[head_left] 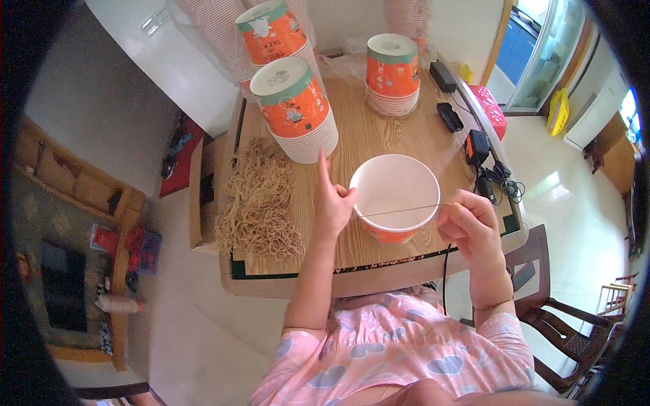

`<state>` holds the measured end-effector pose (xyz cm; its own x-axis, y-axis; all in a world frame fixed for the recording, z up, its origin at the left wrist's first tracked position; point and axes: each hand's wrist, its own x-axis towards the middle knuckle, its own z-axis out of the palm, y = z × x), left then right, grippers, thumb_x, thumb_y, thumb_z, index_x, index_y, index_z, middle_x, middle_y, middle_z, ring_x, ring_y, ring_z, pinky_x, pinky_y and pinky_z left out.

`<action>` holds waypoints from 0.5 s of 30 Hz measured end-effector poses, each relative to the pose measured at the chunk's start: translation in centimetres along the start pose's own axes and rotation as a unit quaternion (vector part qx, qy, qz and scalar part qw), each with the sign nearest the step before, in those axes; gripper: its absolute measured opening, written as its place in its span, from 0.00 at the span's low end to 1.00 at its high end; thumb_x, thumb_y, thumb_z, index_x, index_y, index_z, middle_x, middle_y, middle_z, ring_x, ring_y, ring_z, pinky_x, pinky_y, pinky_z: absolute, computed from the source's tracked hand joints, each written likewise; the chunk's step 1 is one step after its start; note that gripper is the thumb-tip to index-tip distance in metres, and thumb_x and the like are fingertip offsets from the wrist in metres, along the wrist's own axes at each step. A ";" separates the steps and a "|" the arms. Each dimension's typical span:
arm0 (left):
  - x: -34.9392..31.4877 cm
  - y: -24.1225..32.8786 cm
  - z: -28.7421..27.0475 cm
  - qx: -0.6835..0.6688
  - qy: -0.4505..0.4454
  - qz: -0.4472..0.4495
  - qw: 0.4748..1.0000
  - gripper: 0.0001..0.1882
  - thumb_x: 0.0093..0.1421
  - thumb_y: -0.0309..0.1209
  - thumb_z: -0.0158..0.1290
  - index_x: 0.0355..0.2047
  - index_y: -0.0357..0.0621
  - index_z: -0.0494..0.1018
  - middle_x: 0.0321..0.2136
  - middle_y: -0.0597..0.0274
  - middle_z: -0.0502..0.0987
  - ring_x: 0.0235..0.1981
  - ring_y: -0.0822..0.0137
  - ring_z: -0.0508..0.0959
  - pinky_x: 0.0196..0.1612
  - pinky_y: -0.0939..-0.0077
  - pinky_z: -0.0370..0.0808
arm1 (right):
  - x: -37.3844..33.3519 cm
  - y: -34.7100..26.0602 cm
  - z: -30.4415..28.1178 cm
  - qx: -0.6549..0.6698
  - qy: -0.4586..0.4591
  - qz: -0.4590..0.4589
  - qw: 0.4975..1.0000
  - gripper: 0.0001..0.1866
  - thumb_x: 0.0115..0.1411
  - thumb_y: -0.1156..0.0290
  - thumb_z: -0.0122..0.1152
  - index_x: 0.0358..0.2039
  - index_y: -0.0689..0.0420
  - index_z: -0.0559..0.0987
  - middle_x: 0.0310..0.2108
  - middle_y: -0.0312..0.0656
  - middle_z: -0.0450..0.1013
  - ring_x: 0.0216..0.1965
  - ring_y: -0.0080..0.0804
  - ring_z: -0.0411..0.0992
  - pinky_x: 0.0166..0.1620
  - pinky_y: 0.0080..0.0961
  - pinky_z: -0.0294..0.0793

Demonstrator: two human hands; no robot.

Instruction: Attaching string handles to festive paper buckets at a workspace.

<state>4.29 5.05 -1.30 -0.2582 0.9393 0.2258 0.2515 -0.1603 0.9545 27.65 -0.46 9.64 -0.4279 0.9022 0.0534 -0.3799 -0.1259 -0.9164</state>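
Observation:
A white-lined paper bucket (396,186) with an orange printed outside stands mouth up near the table's front edge. A thin tan cord (403,210) runs taut across the near part of its mouth. My right hand (468,220) is closed, pinching the cord's right end beside the rim. My left hand (333,206) is at the bucket's left rim, thumb against it, index finger stretched away from me and the other fingers curled. Whether those curled fingers also hold the cord's left end is hidden. To the left lies a loose heap of tan cords (261,203).
Upside-down nested stacks of orange and green paper buckets stand at the table's back left (294,108) and back right (393,74). Plastic-wrapped stacks (213,34) rise behind. A black power adapter (477,145) and tangled cables (501,177) line the right edge. A dark wooden chair (562,325) stands at right.

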 end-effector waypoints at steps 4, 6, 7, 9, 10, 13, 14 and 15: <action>1.4 -3.6 -3.6 -0.075 -0.055 -0.108 0.990 0.37 0.46 0.15 0.49 0.59 0.41 0.53 0.45 0.52 0.71 0.18 0.82 0.67 0.24 0.88 0.69 | -1.6 -0.8 -1.0 0.037 0.063 -0.130 0.989 0.11 0.59 0.70 0.47 0.22 0.61 0.69 0.11 0.28 0.54 0.11 0.16 0.50 0.16 0.16 0.48; 1.1 -2.6 -4.1 -0.044 -0.046 -0.091 0.994 0.31 0.47 0.14 0.47 0.54 0.39 0.62 0.40 0.59 0.74 0.18 0.84 0.65 0.23 0.90 0.67 | -2.2 -1.2 -2.6 0.060 0.105 -0.226 0.967 0.12 0.60 0.68 0.46 0.21 0.59 0.67 0.12 0.30 0.53 0.12 0.18 0.50 0.15 0.16 0.49; 1.0 -2.1 -4.3 -0.038 -0.049 -0.068 0.996 0.30 0.47 0.14 0.46 0.53 0.40 0.64 0.40 0.60 0.75 0.18 0.85 0.64 0.23 0.90 0.66 | -2.1 -1.5 -3.3 0.105 0.080 -0.264 0.955 0.12 0.60 0.67 0.46 0.22 0.59 0.68 0.15 0.30 0.54 0.14 0.19 0.52 0.16 0.16 0.50; 0.8 -2.3 -5.1 -0.009 -0.046 -0.033 0.998 0.27 0.47 0.12 0.44 0.50 0.42 0.68 0.38 0.63 0.76 0.17 0.85 0.64 0.23 0.89 0.66 | -2.2 -2.2 -4.3 0.148 0.044 -0.308 0.939 0.14 0.63 0.65 0.44 0.25 0.59 0.70 0.22 0.34 0.57 0.20 0.22 0.54 0.20 0.16 0.56; 0.9 -2.1 -5.5 -0.008 -0.045 -0.034 0.998 0.27 0.47 0.12 0.44 0.50 0.42 0.68 0.38 0.63 0.76 0.17 0.85 0.64 0.23 0.89 0.66 | -2.1 -2.0 -4.4 0.149 0.044 -0.307 0.939 0.14 0.63 0.65 0.44 0.25 0.59 0.70 0.22 0.34 0.57 0.20 0.22 0.54 0.20 0.16 0.56; 1.1 0.2 -5.4 0.032 -0.078 0.005 0.996 0.23 0.48 0.13 0.45 0.46 0.40 0.69 0.36 0.62 0.76 0.21 0.79 0.68 0.29 0.84 0.69 | -1.9 -1.0 -4.9 0.150 0.148 -0.313 0.926 0.14 0.63 0.65 0.43 0.28 0.60 0.72 0.26 0.38 0.61 0.22 0.24 0.58 0.23 0.16 0.60; 1.1 0.7 -5.3 0.033 -0.077 0.005 0.996 0.23 0.48 0.13 0.45 0.46 0.40 0.69 0.36 0.62 0.76 0.21 0.79 0.68 0.29 0.84 0.69 | -2.0 -0.5 -5.3 0.141 0.135 -0.292 0.936 0.14 0.63 0.66 0.43 0.29 0.60 0.73 0.29 0.41 0.64 0.23 0.26 0.60 0.25 0.15 0.62; 1.2 1.1 -5.2 0.070 -0.110 -0.003 0.991 0.23 0.48 0.13 0.45 0.46 0.40 0.69 0.36 0.61 0.75 0.24 0.78 0.70 0.31 0.83 0.70 | -2.0 0.0 -5.8 0.133 0.122 -0.271 0.946 0.13 0.63 0.66 0.43 0.30 0.61 0.73 0.32 0.44 0.66 0.25 0.27 0.62 0.27 0.15 0.63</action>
<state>-0.62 4.45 1.01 -0.0546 0.9860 0.1575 0.3812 -0.1252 0.9160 33.27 0.17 7.20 0.0782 0.9282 0.3637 -0.6960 0.3121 -0.6467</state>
